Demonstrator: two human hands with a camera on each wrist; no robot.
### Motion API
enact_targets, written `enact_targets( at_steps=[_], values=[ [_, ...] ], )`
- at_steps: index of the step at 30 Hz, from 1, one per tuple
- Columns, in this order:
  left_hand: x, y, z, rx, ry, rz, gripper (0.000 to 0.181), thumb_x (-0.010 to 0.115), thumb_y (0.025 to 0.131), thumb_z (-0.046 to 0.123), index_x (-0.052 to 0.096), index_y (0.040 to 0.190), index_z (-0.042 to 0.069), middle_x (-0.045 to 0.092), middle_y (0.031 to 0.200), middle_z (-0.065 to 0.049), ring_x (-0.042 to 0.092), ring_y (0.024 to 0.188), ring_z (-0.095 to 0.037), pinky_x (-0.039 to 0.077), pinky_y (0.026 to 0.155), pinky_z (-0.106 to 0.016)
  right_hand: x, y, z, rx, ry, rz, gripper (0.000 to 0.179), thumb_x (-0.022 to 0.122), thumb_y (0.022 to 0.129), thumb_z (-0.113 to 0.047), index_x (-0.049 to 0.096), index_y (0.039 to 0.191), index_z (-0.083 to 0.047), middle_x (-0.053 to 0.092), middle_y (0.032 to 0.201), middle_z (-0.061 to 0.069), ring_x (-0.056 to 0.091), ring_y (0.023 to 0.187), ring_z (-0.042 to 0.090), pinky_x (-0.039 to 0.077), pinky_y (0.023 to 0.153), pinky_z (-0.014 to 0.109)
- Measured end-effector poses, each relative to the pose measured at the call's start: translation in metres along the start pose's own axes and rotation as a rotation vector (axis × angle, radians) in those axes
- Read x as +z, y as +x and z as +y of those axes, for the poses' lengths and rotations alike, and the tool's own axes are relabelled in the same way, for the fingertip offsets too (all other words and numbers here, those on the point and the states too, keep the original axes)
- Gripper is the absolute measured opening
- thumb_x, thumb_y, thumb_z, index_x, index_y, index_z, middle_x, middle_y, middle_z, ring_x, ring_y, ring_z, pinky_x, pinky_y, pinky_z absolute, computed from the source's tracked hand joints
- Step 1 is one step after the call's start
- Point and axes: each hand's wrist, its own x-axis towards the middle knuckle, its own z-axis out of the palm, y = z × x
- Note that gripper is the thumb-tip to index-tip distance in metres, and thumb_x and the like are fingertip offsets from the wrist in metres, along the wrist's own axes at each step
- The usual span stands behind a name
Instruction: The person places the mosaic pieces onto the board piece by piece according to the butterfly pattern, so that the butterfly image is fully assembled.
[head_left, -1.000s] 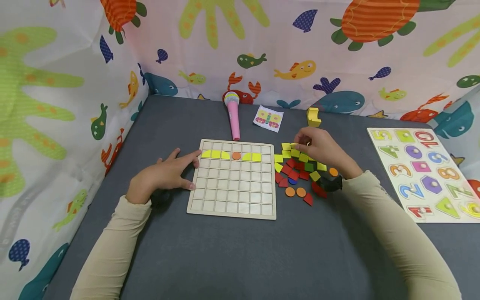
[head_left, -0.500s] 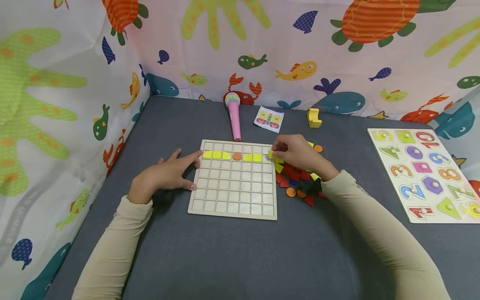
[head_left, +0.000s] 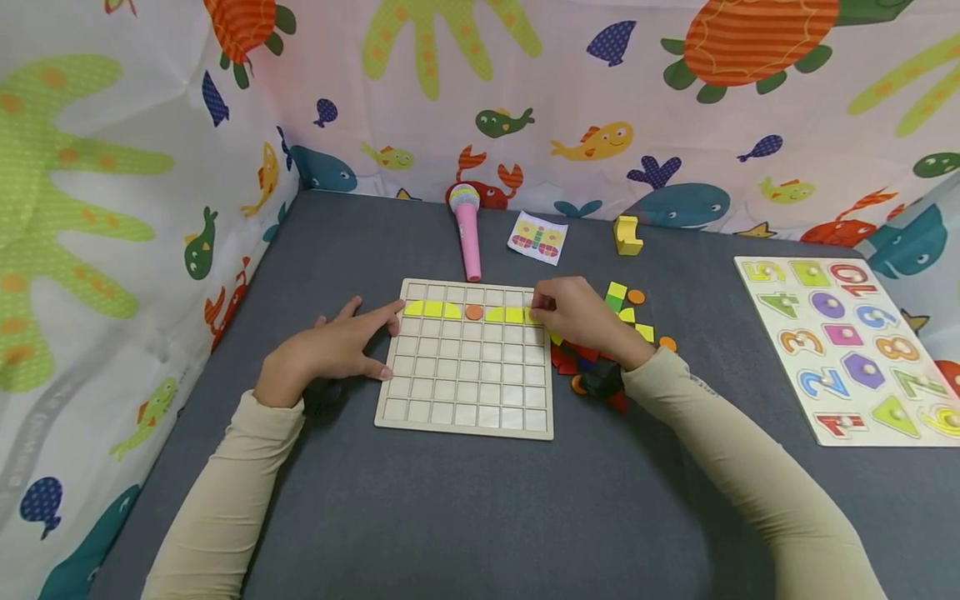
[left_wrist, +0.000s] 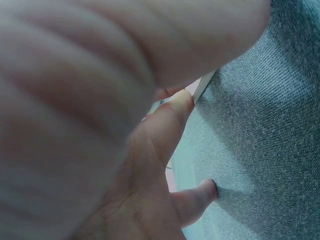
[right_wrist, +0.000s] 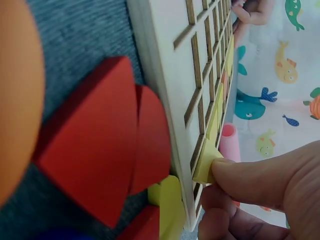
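Observation:
A pale wooden grid board (head_left: 463,432) lies on the dark table. Its second row bears several yellow tiles (head_left: 432,309) and one orange disc (head_left: 474,312). My right hand (head_left: 581,315) pinches a small yellow tile (right_wrist: 204,162) between thumb and fingers, right at the last cell of that row. The tile is tilted over the cell in the right wrist view. My left hand (head_left: 322,354) is spread at the board's left edge, its thumb and fingertips touching the rim. In the left wrist view, a thin strip of the board's edge (left_wrist: 202,86) shows past the fingers.
Red pieces (right_wrist: 95,140), yellow blocks (head_left: 644,332) and orange discs (head_left: 667,343) lie right of the board, partly under the right hand. Behind it are a pink microphone (head_left: 468,242), a butterfly pattern card (head_left: 537,238) and a yellow block (head_left: 627,237). A number puzzle (head_left: 832,350) lies far right.
My right hand has moved left from the loose pieces to the board's right edge, carrying a yellow tile to the end of the second row. The left hand has stayed in place.

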Motion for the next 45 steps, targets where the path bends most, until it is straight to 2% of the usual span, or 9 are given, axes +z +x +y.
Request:
enact_targets(
  at_steps=[5, 9, 15, 18, 21, 28, 34, 39, 45],
  values=[
    [-0.001, 0.0, -0.001, -0.018, 0.012, -0.006, 0.108, 0.087, 0.093, 0.033, 0.016, 0.174, 0.022, 0.026, 0.175, -0.016, -0.009, 0.161, -0.048, -0.003, 0.116, -0.082, 0.002, -0.001, -0.002, -0.023, -0.026, 0.015, 0.013, 0.076, 0.098, -0.002, 0.072, 0.086, -0.007, 0.061, 0.07, 0.001, 0.054, 0.061, 0.02, 0.045, 0.06, 0.035],
    [-0.001, 0.0, -0.002, -0.013, 0.005, -0.004, 0.107, 0.087, 0.093, 0.033, 0.018, 0.173, 0.021, 0.025, 0.175, -0.016, -0.009, 0.161, -0.048, -0.004, 0.116, -0.082, 0.004, -0.001, -0.007, -0.033, -0.054, 0.007, 0.019, 0.074, 0.099, -0.002, 0.068, 0.081, -0.007, 0.055, 0.065, 0.001, 0.051, 0.057, 0.019, 0.041, 0.058, 0.034],
    [0.001, 0.001, 0.0, -0.001, 0.001, -0.004, 0.107, 0.087, 0.093, 0.032, 0.017, 0.173, 0.02, 0.025, 0.175, -0.016, -0.01, 0.16, -0.049, -0.004, 0.115, -0.082, 0.006, -0.003, -0.007, -0.061, -0.007, -0.042, 0.015, 0.077, 0.098, -0.004, 0.075, 0.084, -0.007, 0.062, 0.069, -0.002, 0.051, 0.058, 0.017, 0.04, 0.057, 0.033],
    [0.002, 0.002, 0.0, -0.005, 0.006, -0.01, 0.108, 0.087, 0.093, 0.033, 0.016, 0.174, 0.021, 0.024, 0.175, -0.016, -0.009, 0.161, -0.049, -0.004, 0.116, -0.082, 0.002, -0.005, -0.002, -0.043, 0.018, -0.051, 0.011, 0.076, 0.099, -0.005, 0.076, 0.088, -0.007, 0.064, 0.072, -0.001, 0.053, 0.059, 0.017, 0.042, 0.057, 0.033],
    [0.003, 0.003, 0.001, -0.006, 0.011, -0.01, 0.107, 0.087, 0.093, 0.033, 0.017, 0.173, 0.021, 0.023, 0.175, -0.017, -0.008, 0.161, -0.049, -0.003, 0.116, -0.082, -0.008, -0.009, 0.003, -0.017, 0.032, -0.021, 0.008, 0.074, 0.101, -0.005, 0.077, 0.093, -0.005, 0.068, 0.077, 0.003, 0.056, 0.064, 0.019, 0.045, 0.06, 0.034],
    [0.0, 0.0, 0.002, -0.007, 0.007, -0.005, 0.107, 0.086, 0.094, 0.031, 0.017, 0.173, 0.019, 0.026, 0.175, -0.017, -0.009, 0.161, -0.049, -0.004, 0.116, -0.082, -0.037, -0.012, 0.019, 0.061, 0.047, 0.047, 0.012, 0.068, 0.104, -0.004, 0.078, 0.107, 0.003, 0.074, 0.096, 0.013, 0.063, 0.083, 0.027, 0.054, 0.076, 0.042],
    [0.001, -0.001, 0.001, -0.006, 0.006, -0.007, 0.106, 0.086, 0.094, 0.031, 0.017, 0.173, 0.019, 0.027, 0.174, -0.017, -0.009, 0.16, -0.05, -0.004, 0.116, -0.082, -0.042, -0.01, 0.042, 0.137, 0.008, 0.026, 0.016, 0.069, 0.103, -0.005, 0.076, 0.114, 0.003, 0.073, 0.104, 0.017, 0.063, 0.091, 0.031, 0.055, 0.083, 0.048],
    [0.002, 0.0, -0.001, -0.007, 0.003, -0.004, 0.107, 0.087, 0.093, 0.031, 0.017, 0.173, 0.02, 0.025, 0.175, -0.017, -0.009, 0.161, -0.049, -0.004, 0.116, -0.082, -0.04, -0.008, 0.05, 0.126, -0.041, -0.008, 0.017, 0.071, 0.1, -0.001, 0.077, 0.115, 0.005, 0.072, 0.106, 0.019, 0.064, 0.094, 0.033, 0.056, 0.087, 0.052],
    [0.0, 0.0, -0.001, -0.007, 0.003, -0.004, 0.106, 0.087, 0.093, 0.03, 0.018, 0.173, 0.02, 0.024, 0.175, -0.018, -0.009, 0.161, -0.049, -0.003, 0.116, -0.082, -0.042, -0.005, 0.056, 0.128, -0.065, -0.057, 0.017, 0.07, 0.1, 0.0, 0.076, 0.115, 0.006, 0.07, 0.105, 0.019, 0.061, 0.094, 0.034, 0.054, 0.084, 0.05]
  ],
)
